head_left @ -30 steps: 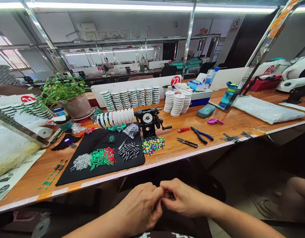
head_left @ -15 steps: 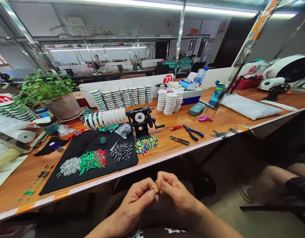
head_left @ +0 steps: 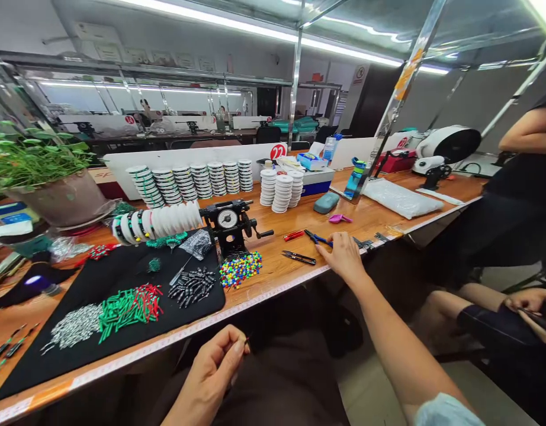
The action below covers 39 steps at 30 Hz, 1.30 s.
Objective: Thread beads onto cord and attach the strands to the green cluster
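Note:
My left hand (head_left: 218,368) is held low in front of the table edge, its thumb and forefinger pinched together. A tiny dark tip sticks out of the pinch, too small to name. Out on the table my right hand (head_left: 344,259) lies over the handles of the blue-handled pliers (head_left: 316,238), thumb on one side and fingers on the other. Its fingers partly hide the handles. Left of that hand are black thread snips (head_left: 298,257) and a small red tool (head_left: 293,235).
A black mat (head_left: 122,251) bears green and red tubes (head_left: 129,307), silver pieces (head_left: 77,325) and black pieces (head_left: 193,287). Coloured beads (head_left: 241,269) lie by a hand-cranked winder (head_left: 231,225) loaded with white spools (head_left: 173,220). At right, one person stands (head_left: 526,177) and another sits (head_left: 486,313).
My right hand has left my left hand and reached forward right onto the pliers. The left hand keeps its pinch. The view has turned right, bringing a standing person into sight.

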Motion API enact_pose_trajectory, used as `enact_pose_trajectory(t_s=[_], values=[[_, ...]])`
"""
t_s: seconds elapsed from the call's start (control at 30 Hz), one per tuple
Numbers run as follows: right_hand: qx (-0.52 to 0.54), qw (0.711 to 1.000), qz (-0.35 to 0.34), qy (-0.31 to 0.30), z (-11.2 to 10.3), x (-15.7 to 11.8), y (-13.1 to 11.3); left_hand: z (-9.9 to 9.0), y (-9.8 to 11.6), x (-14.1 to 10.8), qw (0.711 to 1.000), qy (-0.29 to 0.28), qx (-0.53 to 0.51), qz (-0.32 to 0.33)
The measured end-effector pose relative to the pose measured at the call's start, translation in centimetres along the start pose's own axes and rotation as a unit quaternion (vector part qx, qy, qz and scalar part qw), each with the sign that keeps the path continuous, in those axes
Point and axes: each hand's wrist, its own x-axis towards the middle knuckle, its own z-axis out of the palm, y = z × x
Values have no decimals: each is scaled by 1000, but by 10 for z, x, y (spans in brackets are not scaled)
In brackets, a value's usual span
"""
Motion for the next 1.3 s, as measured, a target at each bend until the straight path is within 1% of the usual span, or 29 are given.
enact_pose_trajectory(t_s=[0.1, 0.2, 0.27, 0.3, 0.33, 0.37, 0.4, 0.43, 0.47, 0.5, 0.53, 0.57, 0.6, 0.7, 0.97, 1.13, 1.23, 1.3], values=[[12, 1000, 8, -27, 10, 9, 6, 3, 8, -6, 996, 29, 76, 32], [62, 997, 21, -30, 10, 3, 1, 4, 14, -10, 984, 60, 151, 75], [104, 993, 29, -41, 5, -13, -8, 3, 16, -12, 977, 68, 182, 88], [140, 988, 31, -62, 1, -26, -14, 3, 16, -12, 975, 69, 193, 91], [192, 976, 35, -97, -4, -42, -22, 2, 17, -13, 973, 70, 201, 92], [255, 955, 38, -147, -8, -60, -31, 2, 17, -13, 971, 71, 209, 92], [373, 899, 55, -222, -11, -80, -41, 1, 17, -14, 970, 72, 214, 91], [470, 828, 78, -297, -14, -101, -51, 1, 17, -14, 969, 73, 219, 90], [525, 769, 88, -354, -16, -121, -61, 0, 17, -14, 968, 76, 221, 90], [548, 732, 94, -394, -17, -139, -71, 0, 17, -15, 968, 79, 221, 91], [548, 716, 91, -422, -17, -155, -79, -1, 17, -15, 967, 82, 221, 92], [536, 716, 84, -439, -16, -168, -85, -1, 17, -15, 967, 84, 220, 93], [520, 724, 74, -448, -15, -178, -90, -1, 17, -15, 967, 86, 220, 94], [489, 744, 47, -453, -10, -193, -95, -1, 17, -16, 966, 85, 224, 93], [485, 765, 21, -424, -4, -194, -98, 2, 16, -15, 968, 58, 228, 81], [470, 776, 15, -419, 0, -200, -98, 1, 16, -15, 972, 50, 221, 67], [490, 782, 9, -386, 5, -210, -97, 2, 14, -17, 976, 56, 201, 65], [516, 781, 28, -350, 8, -218, -98, 5, 11, -19, 978, 73, 178, 75]])
